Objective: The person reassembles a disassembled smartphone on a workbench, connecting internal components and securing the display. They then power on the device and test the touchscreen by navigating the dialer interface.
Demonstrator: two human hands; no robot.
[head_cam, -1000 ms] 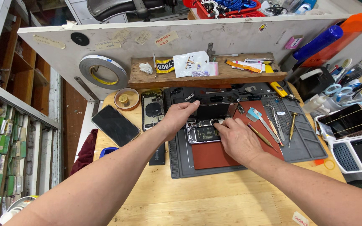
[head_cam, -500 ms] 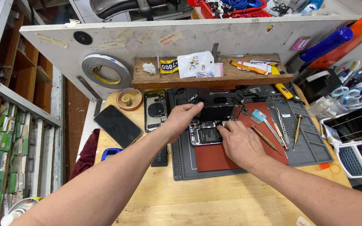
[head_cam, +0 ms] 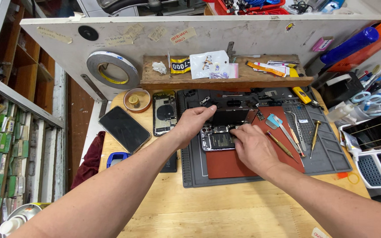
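Note:
An opened phone body lies on a red pad in the middle of a dark grey work mat. Its black screen panel stands tilted up behind it. My left hand grips the left edge of that screen panel and the phone's top left corner. My right hand rests on the phone's right side, fingertips pressed down on the inner parts near the top. Whether a small part is pinched between those fingertips is hidden.
Tweezers, a pry tool and screwdrivers lie right of the red pad. A second opened phone, a dark phone and a small dish sit left. A wooden shelf, tape roll and trays surround the mat.
Both hands stay on the opened phone. My right hand's fingers have shifted slightly left toward the top of the phone; my left hand keeps the screen panel raised.

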